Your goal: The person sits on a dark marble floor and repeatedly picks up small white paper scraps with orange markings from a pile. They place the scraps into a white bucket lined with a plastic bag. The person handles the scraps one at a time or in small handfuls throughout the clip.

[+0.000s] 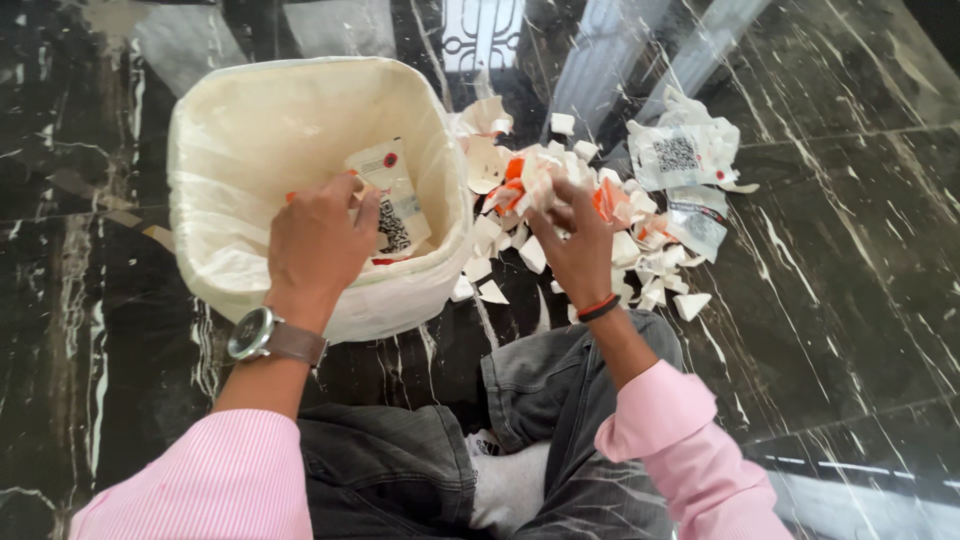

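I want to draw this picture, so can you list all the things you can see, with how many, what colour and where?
bin: one, lined with a cream plastic bag, on the floor at the left
packet in the bin: one, white with red and black marks, inside the bin by the left hand
torn pieces: too many to count, white and orange, heaped on the floor right of the bin
crumpled packets: two or so, white with black square patterns, at the far right of the heap
floor: one, black marble with white veins, under everything
watch: one, silver with a brown strap, on the left wrist
wristband: one, red and black, on the right wrist
left hand: over the bin, touching the packet
right hand: holding a bunch of torn pieces
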